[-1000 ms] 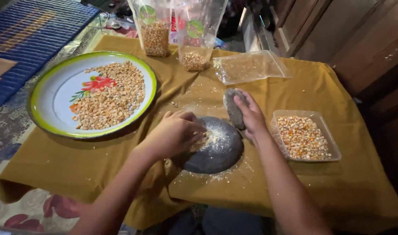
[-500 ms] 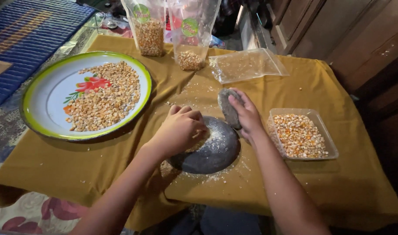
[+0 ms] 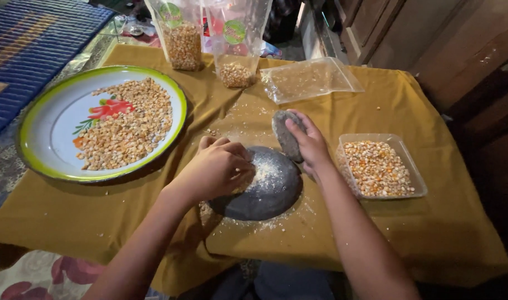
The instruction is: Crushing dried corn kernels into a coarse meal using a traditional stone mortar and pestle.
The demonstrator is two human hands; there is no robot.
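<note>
Mustard-yellow cloth (image 3: 98,222) covers the bench. Near centre lies a dark, rounded grinding stone (image 3: 270,191), dusted with pale meal. Left hand (image 3: 215,169) rests on its edge, fingers curled, contents hidden. Right hand (image 3: 309,144) has its fingers wrapped round an oval grey handstone (image 3: 284,133). Beyond: clear tub (image 3: 376,166), enamel plate (image 3: 53,122), bags (image 3: 209,33), probably maize.

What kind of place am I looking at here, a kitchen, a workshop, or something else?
Most likely a home, set up for hand-grinding corn: a low table under a mustard cloth, a dark grinding stone dusted with meal, and a floral enamel plate of kernels. A woven mat and wooden cabinets stand nearby.
</note>
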